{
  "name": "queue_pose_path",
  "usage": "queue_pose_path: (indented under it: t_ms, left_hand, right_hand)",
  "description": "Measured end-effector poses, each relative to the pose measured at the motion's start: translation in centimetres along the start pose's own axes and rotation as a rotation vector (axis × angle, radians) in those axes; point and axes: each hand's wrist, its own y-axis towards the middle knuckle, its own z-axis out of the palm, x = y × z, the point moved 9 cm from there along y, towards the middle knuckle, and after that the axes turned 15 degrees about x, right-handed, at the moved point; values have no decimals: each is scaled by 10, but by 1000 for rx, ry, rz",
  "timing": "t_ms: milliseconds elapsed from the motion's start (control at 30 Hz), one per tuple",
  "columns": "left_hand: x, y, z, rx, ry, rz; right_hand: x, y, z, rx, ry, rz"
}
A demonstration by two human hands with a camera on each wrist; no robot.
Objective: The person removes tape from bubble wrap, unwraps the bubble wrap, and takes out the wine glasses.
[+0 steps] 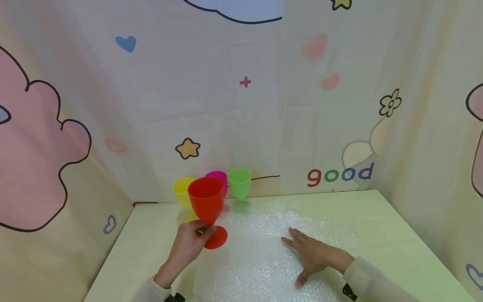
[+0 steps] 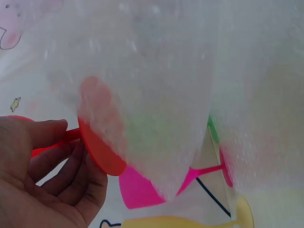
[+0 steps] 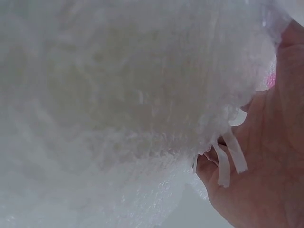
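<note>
My left hand (image 1: 191, 242) pinches a red plastic goblet (image 1: 206, 201) by its stem and holds it upright, with the bowl above the fingers. In the left wrist view its round red foot (image 2: 102, 152) sticks out past the fingertips, partly behind see-through bubble wrap (image 2: 156, 85). On the table, a large sheet of bubble wrap (image 1: 253, 256) spreads under my right hand (image 1: 316, 253), whose fingers are spread out over it. In the right wrist view, bubble wrap (image 3: 118, 95) fills most of the picture and hides some fingers; narrow whitish strips (image 3: 222, 164) hang near the palm.
Behind the red goblet stand a yellow goblet (image 1: 181, 192), a magenta goblet (image 1: 219, 176) and a green goblet (image 1: 239, 183) along the back edge of the pale table (image 1: 400, 251). A printed cloth (image 1: 211, 96) rises behind the table and continues along both sides.
</note>
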Motion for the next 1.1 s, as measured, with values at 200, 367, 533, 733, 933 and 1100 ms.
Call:
queue_pose_path:
  t_ms: [200, 367, 533, 733, 933, 1100]
  left_hand:
    - [12, -2, -11, -58, 54, 17]
    - [25, -4, -22, -115, 90, 29]
    - [38, -5, -33, -145, 135, 40]
    - [63, -3, -43, -157, 156, -36]
    - [85, -1, -48, -151, 173, -83]
    - [98, -2, -51, -152, 169, -94]
  right_hand:
    - [0, -1, 0, -4, -15, -6]
    - [2, -2, -1, -12, -12, -38]
    - [3, -5, -1, -10, -7, -52]
    - [2, -5, -1, -10, 4, -48]
    - [0, -3, 1, -9, 13, -41]
    - [1, -3, 1, -11, 5, -43]
